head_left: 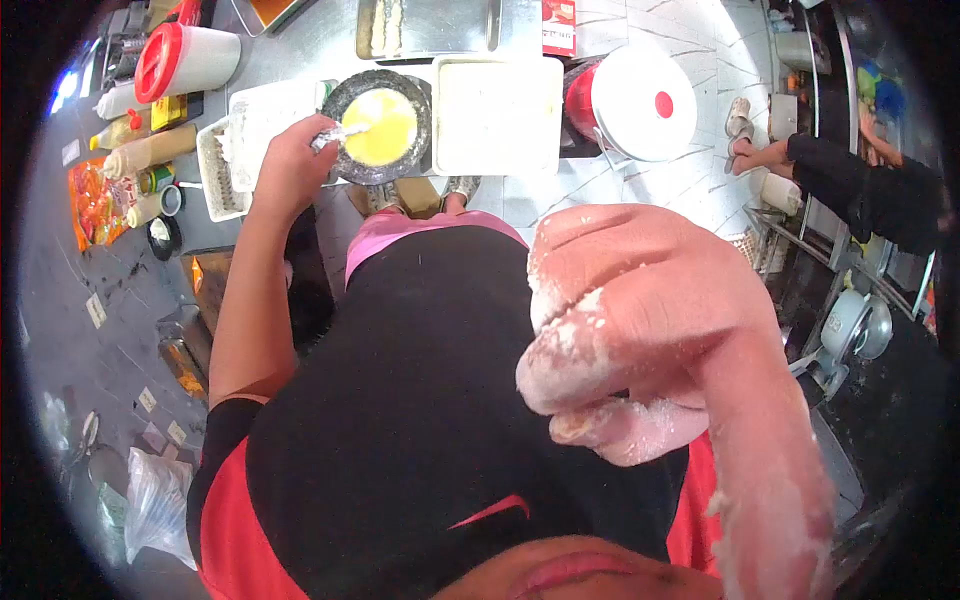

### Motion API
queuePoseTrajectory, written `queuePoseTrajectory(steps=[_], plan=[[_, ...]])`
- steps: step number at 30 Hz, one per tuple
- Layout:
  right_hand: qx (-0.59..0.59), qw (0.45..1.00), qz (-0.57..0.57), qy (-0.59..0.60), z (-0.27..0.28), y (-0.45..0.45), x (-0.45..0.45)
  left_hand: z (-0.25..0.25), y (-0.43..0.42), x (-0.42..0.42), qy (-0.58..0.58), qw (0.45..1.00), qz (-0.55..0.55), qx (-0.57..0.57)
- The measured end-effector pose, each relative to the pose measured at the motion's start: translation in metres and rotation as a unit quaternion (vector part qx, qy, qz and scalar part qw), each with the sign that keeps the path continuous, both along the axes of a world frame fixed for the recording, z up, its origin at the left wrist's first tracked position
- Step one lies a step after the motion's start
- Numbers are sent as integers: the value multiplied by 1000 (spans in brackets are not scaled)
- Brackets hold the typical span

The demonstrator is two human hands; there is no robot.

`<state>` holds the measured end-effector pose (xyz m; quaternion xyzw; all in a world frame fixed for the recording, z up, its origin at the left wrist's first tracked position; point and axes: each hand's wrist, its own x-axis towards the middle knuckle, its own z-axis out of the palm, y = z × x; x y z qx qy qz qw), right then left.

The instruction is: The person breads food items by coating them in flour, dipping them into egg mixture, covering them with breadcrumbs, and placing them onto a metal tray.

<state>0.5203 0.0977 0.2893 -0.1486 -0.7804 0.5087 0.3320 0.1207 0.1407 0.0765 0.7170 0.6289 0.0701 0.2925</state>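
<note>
Over a black speckled bowl (342, 98) of yellow liquid (385, 135), like beaten egg, my left hand (293, 160) pinches a small whitish piece (347, 131). One end of it reaches into the liquid; its kind I cannot make out. My right hand (640, 320) is raised close to the camera, away from the table. White flour-like powder coats its curled fingers, and nothing shows between them. To the right of the bowl stands a white rectangular tray (497, 115) with a pale inside. White strips (387, 27) lie in a metal tray (450, 30) behind the bowl.
At the left are a red-lidded tub (205, 62), sauce bottles (150, 152), an orange packet (100, 200) and a white basket (222, 170). A white bucket (643, 103) stands to the right. Another person (870, 190) is near shelving at the far right, above a pot (845, 325).
</note>
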Motion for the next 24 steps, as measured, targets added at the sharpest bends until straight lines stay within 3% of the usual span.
queuePoseTrajectory(steps=[8, 15, 19, 24], plan=[[-10, 1000, -4, 0, 5, -2, 11, -2, 5, 18, 16, 999, 15, -39], [-53, 996, -66, -8, -7, -1, 13, -46, 12, 7, -4, 1000, 2, 29], [-143, 978, -147, -41, -52, 0, 2, -60, 11, 8, -102, 994, 32, -8], [-262, 936, -180, -152, -147, 6, -2, -98, 10, 5, -12, 1000, -4, -10]])
